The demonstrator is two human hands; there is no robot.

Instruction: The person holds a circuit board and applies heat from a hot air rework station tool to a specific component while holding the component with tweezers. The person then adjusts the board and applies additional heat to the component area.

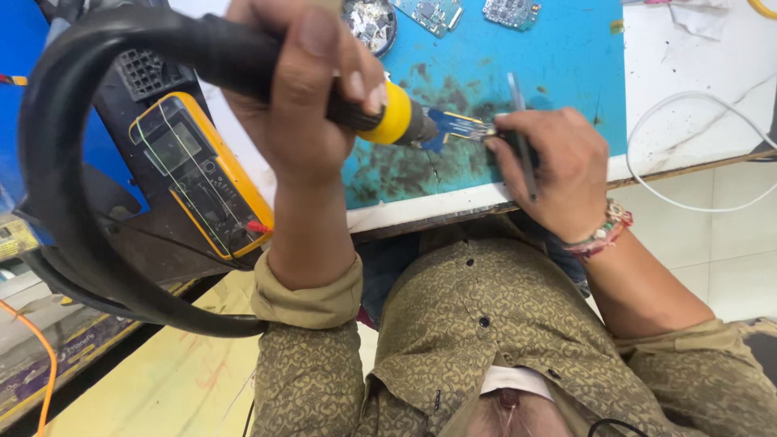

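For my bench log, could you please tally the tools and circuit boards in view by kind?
Circuit boards: 3
Hot-air handpiece: 1
Tweezers: 1
Yellow multimeter: 1
Total: 6

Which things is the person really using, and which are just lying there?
In use: left hand gripping the heat tool; right hand with tweezers; small blue board; blue mat.
Lying about: yellow meter; spare circuit boards; round tin; white cable.
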